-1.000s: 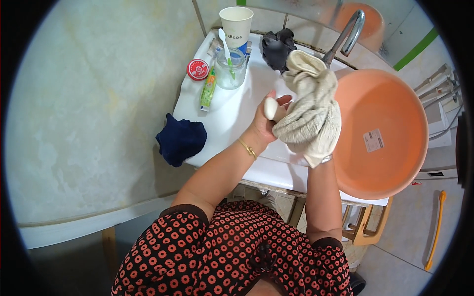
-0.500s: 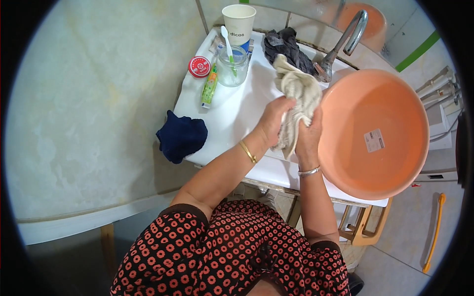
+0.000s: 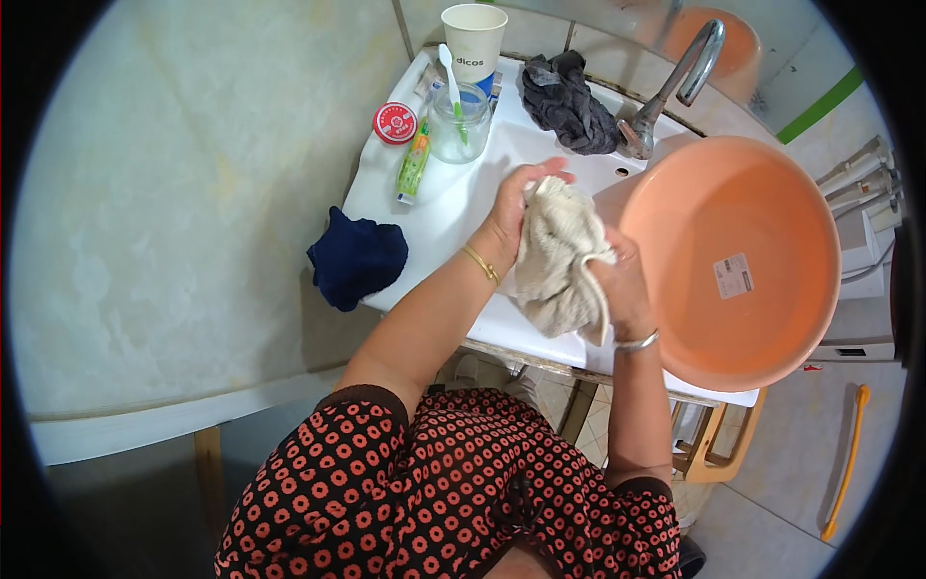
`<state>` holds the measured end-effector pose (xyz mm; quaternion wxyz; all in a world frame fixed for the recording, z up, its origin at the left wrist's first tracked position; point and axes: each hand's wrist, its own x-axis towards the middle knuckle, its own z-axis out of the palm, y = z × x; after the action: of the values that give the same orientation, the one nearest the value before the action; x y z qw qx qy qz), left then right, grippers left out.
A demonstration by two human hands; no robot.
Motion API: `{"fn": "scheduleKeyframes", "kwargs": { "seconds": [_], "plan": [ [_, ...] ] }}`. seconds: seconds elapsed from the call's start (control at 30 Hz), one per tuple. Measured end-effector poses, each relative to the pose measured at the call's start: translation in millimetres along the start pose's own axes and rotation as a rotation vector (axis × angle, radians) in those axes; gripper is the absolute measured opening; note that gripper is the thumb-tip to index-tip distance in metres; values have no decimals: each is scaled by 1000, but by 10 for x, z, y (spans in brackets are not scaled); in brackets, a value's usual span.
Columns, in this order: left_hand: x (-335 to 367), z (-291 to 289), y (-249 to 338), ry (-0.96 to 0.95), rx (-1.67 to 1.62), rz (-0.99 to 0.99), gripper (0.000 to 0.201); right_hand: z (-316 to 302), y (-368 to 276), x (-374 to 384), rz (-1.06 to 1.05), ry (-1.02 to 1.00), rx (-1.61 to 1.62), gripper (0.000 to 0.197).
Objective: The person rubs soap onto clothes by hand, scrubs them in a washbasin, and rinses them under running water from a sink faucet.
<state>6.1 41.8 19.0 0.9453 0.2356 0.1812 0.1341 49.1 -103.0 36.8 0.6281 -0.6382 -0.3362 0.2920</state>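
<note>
A bunched cream cloth (image 3: 561,265) with a ribbed weave is held up between my hands, above the front of the white washbasin (image 3: 449,217). My left hand (image 3: 511,207) presses against its upper left side, fingers stretched along the top edge and thumb hidden. On the other side, my right hand (image 3: 625,287) grips the cloth with bent fingers, partly blurred. Close to the right hand is a large orange plastic tub (image 3: 772,222), resting over the basin's right side. Beyond the cloth, a crumpled dark grey cloth (image 3: 571,104) lies beside the chrome faucet (image 3: 666,92).
A navy cloth (image 3: 357,259) hangs over the basin's left edge. At the back left stand a paper cup (image 3: 473,43) and a glass jar (image 3: 451,143) with a toothbrush (image 3: 450,82). A red lid (image 3: 394,124) and a green tube (image 3: 413,166) lie beside them.
The cream cloth has come nearer to me and been bunched up wider. My left hand has shifted up and left, my right hand down and right, so they are farther apart.
</note>
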Motion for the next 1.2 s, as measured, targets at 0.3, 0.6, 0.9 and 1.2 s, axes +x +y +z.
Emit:
{"fn": "scheduleKeyframes", "kwargs": {
  "seconds": [0.3, 0.6, 0.9, 1.2],
  "plan": [
    [32, 174, -283, -141, -234, 73, 42, -156, -130, 538, -338, 585, -731, 46],
    [86, 159, -177, -285, -182, 302, 34, 123, 144, 216, 231, 87, 1127, 52],
    [-126, 131, -277, 14, -115, 304, 36, 3, 81, 439, -141, 370, 1162, 36],
    [-39, 87, -182, -89, -259, 261, 40, 321, 140, 131, -312, 452, -70, 45]
  ]
}}
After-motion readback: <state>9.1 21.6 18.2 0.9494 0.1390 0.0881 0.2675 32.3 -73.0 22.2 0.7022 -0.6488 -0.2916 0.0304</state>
